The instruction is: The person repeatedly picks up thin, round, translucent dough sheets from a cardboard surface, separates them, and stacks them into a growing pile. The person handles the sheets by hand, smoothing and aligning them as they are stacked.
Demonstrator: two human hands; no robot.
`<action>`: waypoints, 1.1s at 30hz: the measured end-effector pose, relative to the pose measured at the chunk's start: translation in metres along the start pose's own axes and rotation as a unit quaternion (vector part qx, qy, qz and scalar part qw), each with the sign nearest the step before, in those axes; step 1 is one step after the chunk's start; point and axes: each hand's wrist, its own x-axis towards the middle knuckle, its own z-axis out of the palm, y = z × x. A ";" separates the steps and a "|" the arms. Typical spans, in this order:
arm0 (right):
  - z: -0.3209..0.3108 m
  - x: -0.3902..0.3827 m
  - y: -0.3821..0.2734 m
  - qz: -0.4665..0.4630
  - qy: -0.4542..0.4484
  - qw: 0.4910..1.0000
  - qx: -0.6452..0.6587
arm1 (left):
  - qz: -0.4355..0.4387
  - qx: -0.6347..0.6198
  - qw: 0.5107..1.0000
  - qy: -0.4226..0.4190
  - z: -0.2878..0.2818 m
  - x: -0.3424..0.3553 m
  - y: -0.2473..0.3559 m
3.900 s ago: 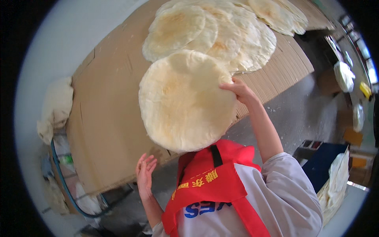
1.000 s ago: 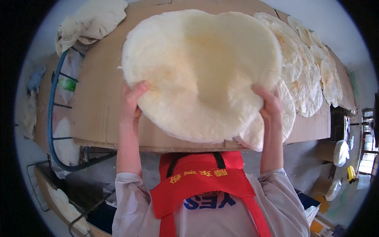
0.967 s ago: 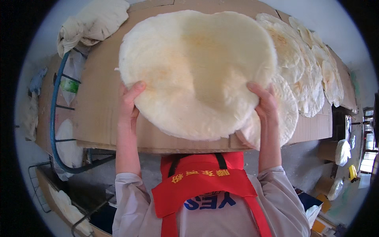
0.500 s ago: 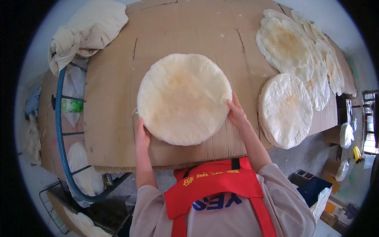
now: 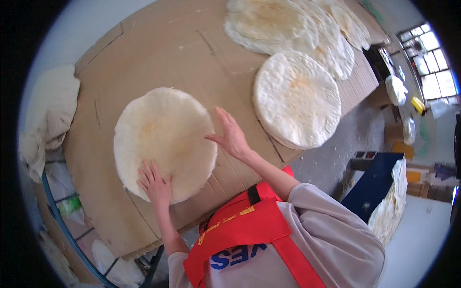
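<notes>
In front of me a thick stack of round, thin flatbreads (image 5: 165, 129), pale with a light brown middle, lies on the cardboard-covered table. My left hand (image 5: 156, 185) rests flat on the lower left of its top sheet, fingers spread. My right hand (image 5: 231, 134) is open just off the stack's right side, thumb pointing toward the rim and the other fingers stretched out. Nothing is held in either hand. Right of it sits a second stack of flatbreads (image 5: 300, 98), with a wrinkled, whiter top.
Beyond the second stack, loose overlapping flatbreads (image 5: 269, 24) spread over the table's far right. Cardboard sheets (image 5: 158, 53) cover the table. At left are a cream cloth (image 5: 53, 101) and a blue metal frame (image 5: 67, 230). A dark blue box (image 5: 374, 187) stands beyond my right arm.
My view has turned to the right. My hands have released the stack's sides; the left now lies on top, and the right has come away from the edge.
</notes>
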 end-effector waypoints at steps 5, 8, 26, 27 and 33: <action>-0.124 -0.034 0.054 -0.049 0.019 0.987 -0.154 | 0.029 -0.045 0.990 -0.131 -0.016 0.022 0.006; -0.159 -0.069 0.095 0.021 -0.056 0.949 -0.308 | 0.079 -0.344 0.931 -0.095 -0.025 0.018 0.081; -0.216 -0.052 0.105 -0.046 -0.089 0.972 -0.212 | -0.072 -0.786 0.345 -0.508 0.034 -0.040 0.302; -0.223 -0.051 0.105 -0.059 -0.093 0.972 -0.207 | -0.073 -0.825 0.292 -0.479 0.032 -0.038 0.314; -0.197 -0.097 0.113 -0.186 -0.075 0.952 -0.233 | -0.226 -0.749 0.456 -0.424 0.047 -0.004 0.356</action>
